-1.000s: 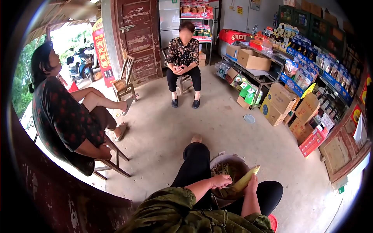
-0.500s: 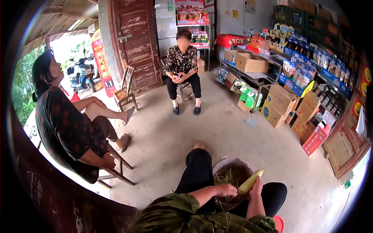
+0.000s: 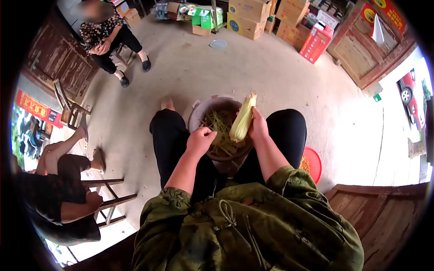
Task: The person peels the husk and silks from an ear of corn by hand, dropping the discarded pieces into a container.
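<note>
My right hand is wrapped round an ear of corn in its pale green husk, its ragged tip pointing up and away from me. Closed in a pinch, my left hand is a little to the left of the corn and apart from it. Whether its fingertips hold anything is too small to tell. Beneath both hands, between my knees, stands a round bucket with shredded green and yellowish husks inside. The corn and my hands hide part of its right side and front.
A red basket with small yellow-orange pieces sits by my right knee. One person sits at the far left, another nearer on a wooden chair. Cardboard boxes and a red carton stand ahead.
The view has tilted down and turned right. My left hand, earlier at the lower end of the corn, is now apart from it. The corn stands more upright in my right hand.
</note>
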Tool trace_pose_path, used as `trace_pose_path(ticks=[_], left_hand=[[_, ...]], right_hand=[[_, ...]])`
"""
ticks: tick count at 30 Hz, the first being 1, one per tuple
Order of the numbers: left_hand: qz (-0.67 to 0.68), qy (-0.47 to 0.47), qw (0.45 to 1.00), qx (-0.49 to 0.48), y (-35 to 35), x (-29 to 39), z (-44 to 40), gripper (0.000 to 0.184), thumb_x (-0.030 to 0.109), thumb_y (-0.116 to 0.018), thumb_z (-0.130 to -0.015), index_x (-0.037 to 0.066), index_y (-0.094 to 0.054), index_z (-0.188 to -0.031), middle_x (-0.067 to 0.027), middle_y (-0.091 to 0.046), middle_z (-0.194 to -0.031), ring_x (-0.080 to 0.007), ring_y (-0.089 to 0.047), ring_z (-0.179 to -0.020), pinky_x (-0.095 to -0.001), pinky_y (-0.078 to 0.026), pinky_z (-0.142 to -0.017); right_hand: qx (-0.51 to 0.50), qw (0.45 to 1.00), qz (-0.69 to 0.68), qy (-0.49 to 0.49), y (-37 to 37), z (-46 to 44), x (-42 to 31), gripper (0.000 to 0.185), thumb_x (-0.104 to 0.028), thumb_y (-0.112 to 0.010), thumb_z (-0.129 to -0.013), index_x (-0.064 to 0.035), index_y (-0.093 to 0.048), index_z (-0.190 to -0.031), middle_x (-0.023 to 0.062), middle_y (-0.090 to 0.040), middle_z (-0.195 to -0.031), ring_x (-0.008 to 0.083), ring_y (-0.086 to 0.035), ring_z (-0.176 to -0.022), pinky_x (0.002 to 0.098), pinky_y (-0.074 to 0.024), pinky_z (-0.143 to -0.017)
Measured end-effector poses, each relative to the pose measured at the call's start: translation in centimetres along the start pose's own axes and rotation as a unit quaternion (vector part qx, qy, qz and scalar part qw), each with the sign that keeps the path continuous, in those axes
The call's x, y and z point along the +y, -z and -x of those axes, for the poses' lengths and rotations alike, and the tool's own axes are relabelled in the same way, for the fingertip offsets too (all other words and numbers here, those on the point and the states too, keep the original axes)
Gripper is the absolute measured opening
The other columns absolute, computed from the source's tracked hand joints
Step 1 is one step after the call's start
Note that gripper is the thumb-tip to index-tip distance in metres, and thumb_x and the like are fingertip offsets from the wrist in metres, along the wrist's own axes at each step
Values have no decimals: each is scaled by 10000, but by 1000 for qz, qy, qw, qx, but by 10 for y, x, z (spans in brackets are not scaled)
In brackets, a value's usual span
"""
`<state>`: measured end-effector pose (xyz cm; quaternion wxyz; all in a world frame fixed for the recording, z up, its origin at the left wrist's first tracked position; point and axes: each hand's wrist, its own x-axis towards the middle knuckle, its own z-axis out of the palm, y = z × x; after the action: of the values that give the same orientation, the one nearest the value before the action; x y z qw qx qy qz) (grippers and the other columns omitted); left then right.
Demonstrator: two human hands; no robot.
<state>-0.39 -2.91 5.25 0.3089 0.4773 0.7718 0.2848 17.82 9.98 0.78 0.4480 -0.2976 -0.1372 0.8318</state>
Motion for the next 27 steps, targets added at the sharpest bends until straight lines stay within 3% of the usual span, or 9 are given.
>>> trace_pose_path(ticks=[2, 3, 5, 10, 20, 23, 25, 27], left_hand=[[109, -41, 993, 8, -9, -2, -3, 176, 196, -676, -820, 32, -610, -830, -7, -598, -730, -67, -526, -681, -242, -442, -654], [108, -37, 993, 1, -14, 1, -4, 176, 196, -676, -820, 32, -610, -830, -7, -598, -730, -67, -526, -681, -242, -442, -654], [239, -95, 965, -41, -22, 10, -9, 135, 131, -676, -819, 32, -609, -883, 3, -601, -794, -63, -533, -717, -229, -444, -661], [163, -104, 980, -44, -30, 32, -10, 141, 122, -675, -819, 21, -602, -885, -10, -601, -787, -79, -552, -718, -240, -464, -652], [86, -19, 995, -36, -26, 30, -1, 183, 160, -682, -782, -1, -630, -853, -35, -627, -755, -95, -558, -683, -269, -463, -634], [130, -2, 989, -72, -28, 22, -3, 171, 148, -670, -780, 4, -638, -865, -21, -618, -753, -87, -544, -675, -253, -447, -625], [273, 40, 955, -106, -30, 18, -4, 147, 125, -659, -769, 10, -639, -859, -6, -606, -750, -78, -525, -666, -235, -432, -619], [261, 45, 959, -100, -31, 15, -3, 127, 113, -648, -766, 14, -634, -844, 1, -598, -746, -76, -521, -662, -231, -428, -615]], right_hand=[[-16, 1000, -12, -8, 6, -3, 7, 421, -305, -364, -974, 31, -486, -1198, 159, -588, -1081, 303, -574, -982, 428, -470, -873], [-26, 1000, -6, -7, 6, -3, 8, 423, -314, -371, -973, 28, -493, -1190, 155, -590, -1079, 297, -575, -980, 424, -470, -870], [-32, 999, 11, -16, 2, 1, 11, 419, -318, -395, -965, 17, -495, -1195, 148, -592, -1085, 283, -573, -988, 410, -465, -874], [-99, 993, 61, -3, -6, 7, 16, 390, -304, -406, -965, 2, -480, -1195, 138, -580, -1070, 245, -568, -956, 390, -471, -853], [-64, 987, 140, 55, -20, 22, 26, 321, -180, -490, -945, -48, -455, -1236, 45, -553, -1048, 145, -534, -937, 305, -458, -806], [-91, 986, 133, 32, -26, 29, 22, 326, -175, -497, -942, -50, -453, -1240, 42, -552, -1052, 139, -531, -946, 295, -455, -808], [-96, 985, 141, 37, -26, 29, 24, 327, -173, -499, -941, -50, -454, -1240, 39, -552, -1049, 135, -530, -943, 290, -453, -810], [-103, 982, 150, 42, -24, 26, 27, 328, -171, -501, -939, -50, -454, -1240, 35, -552, -1047, 131, -529, -941, 286, -452, -812]])
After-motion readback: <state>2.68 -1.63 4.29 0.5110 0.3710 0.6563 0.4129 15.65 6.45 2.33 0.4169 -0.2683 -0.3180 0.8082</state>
